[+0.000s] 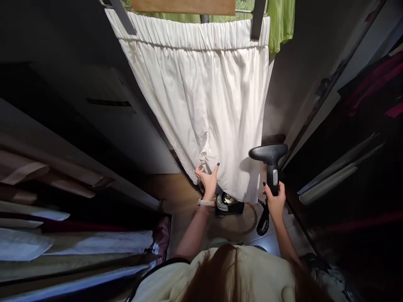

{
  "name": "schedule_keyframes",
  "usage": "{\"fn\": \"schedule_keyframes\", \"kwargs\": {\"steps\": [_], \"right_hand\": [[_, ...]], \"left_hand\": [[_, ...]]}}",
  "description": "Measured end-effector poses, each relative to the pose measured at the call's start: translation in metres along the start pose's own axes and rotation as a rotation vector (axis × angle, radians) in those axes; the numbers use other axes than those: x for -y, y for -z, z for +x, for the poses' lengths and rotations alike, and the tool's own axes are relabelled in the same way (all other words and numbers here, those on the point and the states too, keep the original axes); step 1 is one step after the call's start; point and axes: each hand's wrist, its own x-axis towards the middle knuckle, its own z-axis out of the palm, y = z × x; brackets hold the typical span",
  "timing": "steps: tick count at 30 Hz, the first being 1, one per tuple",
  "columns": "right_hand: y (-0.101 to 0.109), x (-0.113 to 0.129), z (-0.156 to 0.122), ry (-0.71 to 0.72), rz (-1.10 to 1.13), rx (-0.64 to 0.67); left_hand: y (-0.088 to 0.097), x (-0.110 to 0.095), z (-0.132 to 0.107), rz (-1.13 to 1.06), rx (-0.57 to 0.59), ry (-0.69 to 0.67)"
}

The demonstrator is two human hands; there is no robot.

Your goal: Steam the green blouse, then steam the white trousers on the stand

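Observation:
A white elastic-waisted garment (189, 92) hangs in front of me from two dark clips; whether it is a skirt or wide trousers I cannot tell. Beside a bunched fold low on its front is my left hand (208, 181), thumb and fingers apart, with the fingertips at or very near the cloth. My right hand (276, 203) is wrapped round the handle of a black handheld garment steamer (268, 153). The steamer's head is up, just right of the garment's lower right edge, and its shadow falls on the fabric.
Behind the white garment hang green clothes (281, 25). A steamer base (229, 204) stands on the floor below the hem, and a dark hose (263, 222) hangs under my right hand. Clothes racks line both sides, with folded light garments (103, 243) at left.

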Motion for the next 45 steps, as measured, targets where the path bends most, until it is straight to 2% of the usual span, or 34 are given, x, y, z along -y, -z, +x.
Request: {"fn": "schedule_keyframes", "kwargs": {"steps": [3, 5, 12, 17, 21, 27, 30, 33, 41, 43, 45], "right_hand": [[-0.015, 0.021, -0.006, 0.062, -0.034, 0.001], [-0.026, 0.037, -0.006, 0.123, -0.073, 0.014], [-0.071, 0.098, 0.017, 0.351, -0.136, 0.104], [-0.096, 0.134, 0.037, 0.415, -0.126, 0.145], [-0.112, 0.13, 0.039, 0.405, -0.103, 0.132], [-0.132, 0.083, 0.012, 0.234, -0.058, 0.189], [-0.141, 0.073, 0.006, 0.19, -0.022, 0.216], [-0.152, 0.085, 0.013, 0.212, 0.035, 0.249], [-0.184, 0.164, 0.054, 0.336, 0.114, 0.277], [-0.189, 0.171, 0.057, 0.34, 0.148, 0.272], [-0.193, 0.167, 0.055, 0.335, 0.171, 0.275]], "left_hand": [[0.01, -0.002, 0.029, -0.103, 0.156, 0.083], [0.018, -0.006, 0.036, -0.142, 0.231, 0.099], [0.023, -0.033, 0.033, -0.08, 0.199, -0.133], [0.039, -0.043, 0.028, -0.12, 0.12, -0.148], [0.061, -0.038, 0.024, -0.103, 0.037, -0.118], [0.083, -0.034, 0.024, -0.037, -0.002, -0.114], [0.091, -0.033, 0.025, 0.039, -0.021, -0.112], [0.098, -0.032, 0.025, 0.087, -0.027, -0.136], [0.112, -0.031, 0.023, 0.132, -0.012, -0.196], [0.117, -0.031, 0.023, 0.143, -0.014, -0.216], [0.121, -0.03, 0.024, 0.141, -0.02, -0.223]]}}
